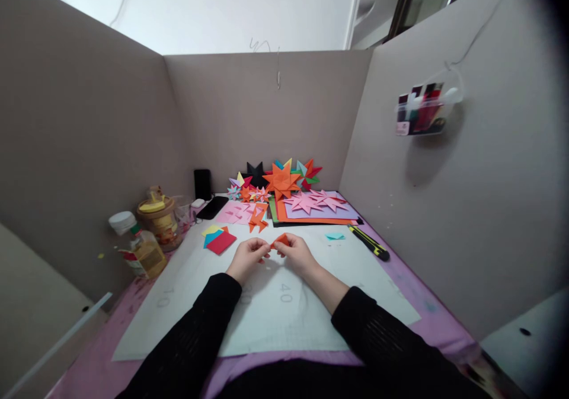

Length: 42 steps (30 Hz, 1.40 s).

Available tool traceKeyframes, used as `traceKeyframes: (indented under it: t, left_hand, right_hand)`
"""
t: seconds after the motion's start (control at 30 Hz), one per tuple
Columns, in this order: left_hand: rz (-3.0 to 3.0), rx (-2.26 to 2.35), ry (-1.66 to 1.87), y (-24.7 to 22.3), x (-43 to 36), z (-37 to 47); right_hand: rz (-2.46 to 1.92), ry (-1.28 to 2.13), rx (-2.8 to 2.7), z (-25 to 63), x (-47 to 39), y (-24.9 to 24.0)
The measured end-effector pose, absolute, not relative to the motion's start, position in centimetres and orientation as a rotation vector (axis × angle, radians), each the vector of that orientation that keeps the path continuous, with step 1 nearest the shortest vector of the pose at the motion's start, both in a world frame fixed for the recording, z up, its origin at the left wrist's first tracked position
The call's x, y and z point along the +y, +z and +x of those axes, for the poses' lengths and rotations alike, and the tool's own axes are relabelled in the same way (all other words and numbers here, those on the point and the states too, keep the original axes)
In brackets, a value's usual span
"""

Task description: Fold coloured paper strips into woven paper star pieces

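Note:
A small piece of folded orange paper (pixel 281 241) is pinched between my two hands, above the white mat. My left hand (pixel 249 257) is closed, its thumb and fingertips at the paper's left edge. On the other side, my right hand (pixel 297 253) is closed too and grips the paper's right part. Both hands hide some of the paper, so its exact folds cannot be made out. Left of my hands lie red, blue and yellow paper squares (pixel 221 242). A small turquoise folded paper (pixel 335 236) lies to the right.
Behind my hands are folded orange pieces (pixel 258 217), pink pieces (pixel 235 211) and several paper stars (pixel 282 179). A cutter knife (pixel 370 242) lies at right. At left stand a glue bottle (pixel 144 249) and a tape-topped jar (pixel 159 221). Grey panels (pixel 267 108) surround the table.

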<state>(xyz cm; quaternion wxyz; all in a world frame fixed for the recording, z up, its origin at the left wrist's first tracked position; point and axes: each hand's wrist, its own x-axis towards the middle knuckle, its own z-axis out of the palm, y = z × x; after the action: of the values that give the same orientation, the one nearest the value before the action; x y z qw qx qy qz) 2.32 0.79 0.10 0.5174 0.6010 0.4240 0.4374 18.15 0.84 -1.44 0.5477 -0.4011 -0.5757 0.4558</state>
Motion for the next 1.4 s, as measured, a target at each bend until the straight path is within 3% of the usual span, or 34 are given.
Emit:
traceKeyframes:
  t: [1.4]
  left_hand:
    - [1.737,1.151,1.127,-0.43,0.55,3.16]
  right_hand:
    - [-0.978,1.085,-1.410,17.81,0.38,-1.51]
